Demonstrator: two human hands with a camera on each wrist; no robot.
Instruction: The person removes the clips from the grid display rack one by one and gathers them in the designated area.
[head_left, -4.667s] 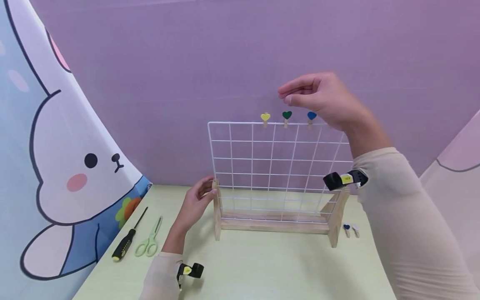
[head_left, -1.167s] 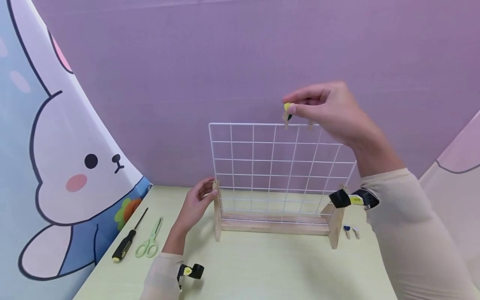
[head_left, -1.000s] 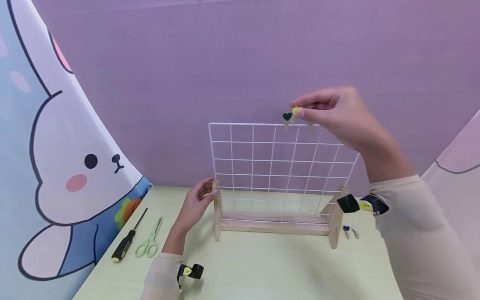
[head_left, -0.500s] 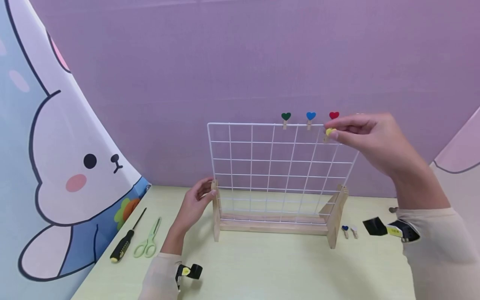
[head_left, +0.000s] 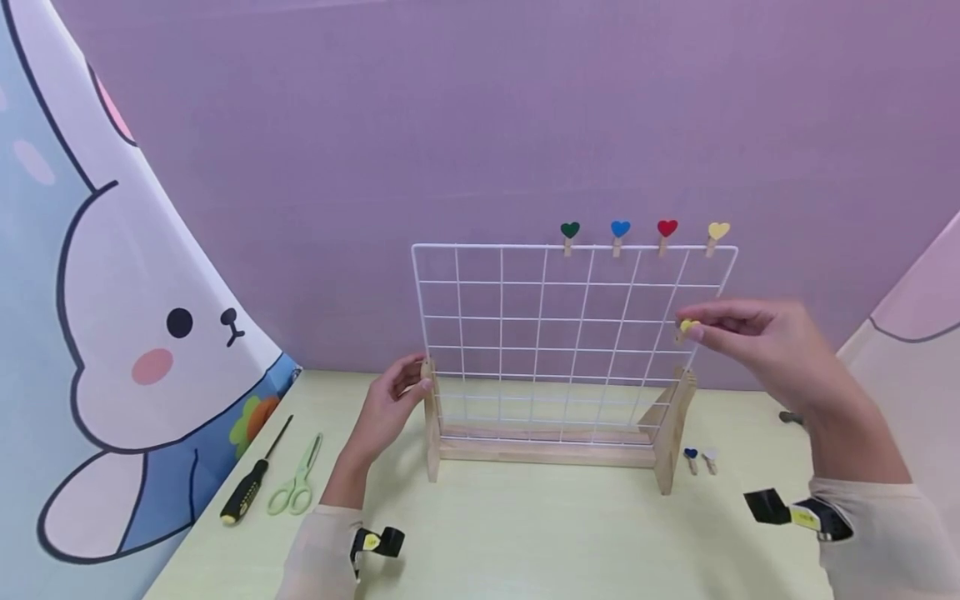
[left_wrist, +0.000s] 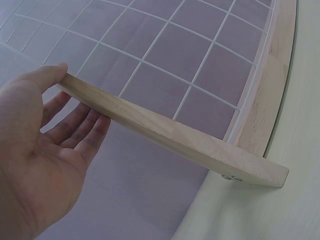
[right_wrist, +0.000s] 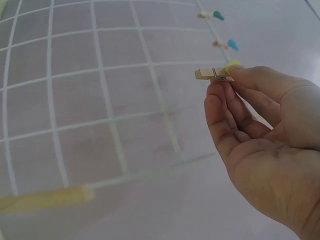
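Observation:
A small wooden clothespin (right_wrist: 214, 74) with a yellow heart is pinched between the thumb and fingers of my right hand (head_left: 772, 346), in front of the grid's right side. The white wire grid (head_left: 537, 318) stands upright in a wooden stand (head_left: 547, 451). Along its top wire sit a green heart clothespin (head_left: 570, 231), a blue one (head_left: 620, 230), a red one (head_left: 667, 229) and a pale yellow one (head_left: 717, 232). My left hand (head_left: 387, 408) grips the top of the stand's left upright (left_wrist: 150, 121), thumb on one side and fingers on the other.
On the table right of the stand lie a dark blue heart clothespin (head_left: 691, 460) and a white one (head_left: 709, 460). A dark object (head_left: 790, 417) lies farther right, partly hidden. Green scissors (head_left: 297, 477) and a screwdriver (head_left: 255, 475) lie at the left.
The yellow heart clothespin left of the green one has come off the top wire. My right hand has carried it right and down. The left hand has stayed on the stand.

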